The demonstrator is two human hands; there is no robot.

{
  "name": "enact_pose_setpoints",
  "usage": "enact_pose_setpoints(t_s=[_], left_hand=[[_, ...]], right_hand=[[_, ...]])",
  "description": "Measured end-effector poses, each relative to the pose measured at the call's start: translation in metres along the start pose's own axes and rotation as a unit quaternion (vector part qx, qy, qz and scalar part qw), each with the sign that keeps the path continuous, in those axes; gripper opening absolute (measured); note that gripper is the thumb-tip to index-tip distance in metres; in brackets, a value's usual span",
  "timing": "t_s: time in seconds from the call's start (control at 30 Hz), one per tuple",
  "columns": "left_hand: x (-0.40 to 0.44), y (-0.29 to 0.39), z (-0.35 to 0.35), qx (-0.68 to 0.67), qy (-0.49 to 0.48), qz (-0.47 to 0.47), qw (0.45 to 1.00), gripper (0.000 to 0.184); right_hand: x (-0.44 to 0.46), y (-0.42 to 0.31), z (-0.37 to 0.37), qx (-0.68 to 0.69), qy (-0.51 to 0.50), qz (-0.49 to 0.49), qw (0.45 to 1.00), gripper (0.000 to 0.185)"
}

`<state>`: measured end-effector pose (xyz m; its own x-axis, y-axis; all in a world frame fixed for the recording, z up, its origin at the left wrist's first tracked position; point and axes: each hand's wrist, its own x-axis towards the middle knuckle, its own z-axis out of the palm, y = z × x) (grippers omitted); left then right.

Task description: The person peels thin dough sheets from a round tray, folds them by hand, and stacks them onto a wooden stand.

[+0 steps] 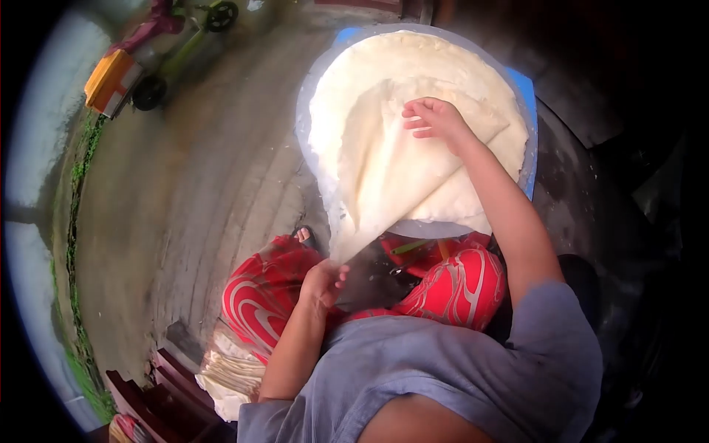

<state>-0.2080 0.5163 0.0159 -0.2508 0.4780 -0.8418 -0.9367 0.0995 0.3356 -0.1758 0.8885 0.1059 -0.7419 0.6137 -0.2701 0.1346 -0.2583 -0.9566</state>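
A wide, round pile of thin, pale dough-like sheets [354, 70] lies in front of me on a round grey base [304, 111]. The top sheet [399, 177] is partly lifted and drawn towards me into a narrow, creased point. My left hand [323, 284], low in front of my lap, is closed on that pulled corner. Above the middle of the pile is my right hand [432, 122], its fingers loosely bent and apart with nothing visible in them. Whether its fingertips touch the sheet, I cannot tell.
Something blue [526, 92] shows under the round base. A stack of folded pale sheets [233, 376] stands at my lower left, near dark red wooden furniture [155, 399]. My red-patterned legs [458, 288] are below the pile. A child's scooter-like vehicle [151, 88] stands at the far left.
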Motion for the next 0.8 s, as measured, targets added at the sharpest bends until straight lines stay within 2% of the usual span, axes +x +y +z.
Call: enact_pose_setpoints(t_s=[0.03,0.07,0.13,0.17,0.2,0.27,0.3,0.37,0.47,0.5,0.53,0.57,0.6,0.67,0.73,0.8], left_hand=[[-0.001,-0.001,0.001,-0.022,0.006,-0.003,1.0,0.032],[-0.006,-0.002,0.008,-0.021,0.006,-0.005,1.0,0.032],[-0.023,-0.006,0.027,0.09,0.075,0.164,0.979,0.052],[-0.028,-0.004,0.028,0.13,0.052,0.225,0.964,0.072],[-0.033,-0.005,0.032,0.168,0.052,0.299,0.938,0.061],[-0.036,-0.001,0.032,0.181,0.02,0.315,0.931,0.044],[-0.042,0.001,0.037,0.184,0.016,0.313,0.932,0.044],[-0.058,0.009,0.047,0.113,0.052,0.258,0.958,0.028],[-0.068,0.021,0.046,0.113,0.04,0.297,0.947,0.021],[-0.075,0.029,0.048,0.12,0.04,0.297,0.946,0.019],[-0.079,0.037,0.049,0.09,0.037,0.315,0.944,0.018],[-0.082,0.05,0.05,0.072,0.027,0.319,0.945,0.017],[-0.085,0.067,0.052,0.055,0.015,0.322,0.945,0.017],[-0.09,0.111,0.064,0.048,0.002,0.31,0.95,0.019],[-0.089,0.161,0.086,0.087,-0.024,0.343,0.935,0.025],[-0.072,0.208,0.102,0.131,-0.009,0.397,0.908,0.028]], right_hand=[[-0.015,0.006,-0.015,-0.112,0.012,0.024,0.993,0.031],[-0.025,0.012,-0.031,-0.128,0.059,0.046,0.989,0.032],[-0.033,0.028,-0.079,-0.173,0.149,0.073,0.971,0.039],[-0.033,0.037,-0.106,-0.237,0.193,0.098,0.947,0.041],[-0.031,0.045,-0.131,-0.248,0.243,0.122,0.93,0.043],[-0.035,0.042,-0.147,-0.211,0.308,0.147,0.916,0.045],[-0.033,0.04,-0.151,-0.21,0.312,0.149,0.914,0.045],[-0.017,0.035,-0.154,-0.263,0.343,0.097,0.897,0.041],[0.011,0.04,-0.166,-0.224,0.359,0.115,0.899,0.035],[0.025,0.045,-0.183,-0.074,0.33,0.144,0.93,0.024],[0.024,0.031,-0.174,-0.073,0.326,0.142,0.932,0.024],[0.024,0.013,-0.169,0.072,0.291,0.112,0.947,0.022],[0.02,-0.005,-0.161,0.216,0.25,0.081,0.94,0.023],[0.032,-0.032,-0.157,0.263,0.177,0.032,0.948,0.025],[0.03,-0.076,-0.136,0.255,0.185,-0.01,0.949,0.022],[0.039,-0.104,-0.14,0.249,0.147,-0.093,0.953,0.024]])
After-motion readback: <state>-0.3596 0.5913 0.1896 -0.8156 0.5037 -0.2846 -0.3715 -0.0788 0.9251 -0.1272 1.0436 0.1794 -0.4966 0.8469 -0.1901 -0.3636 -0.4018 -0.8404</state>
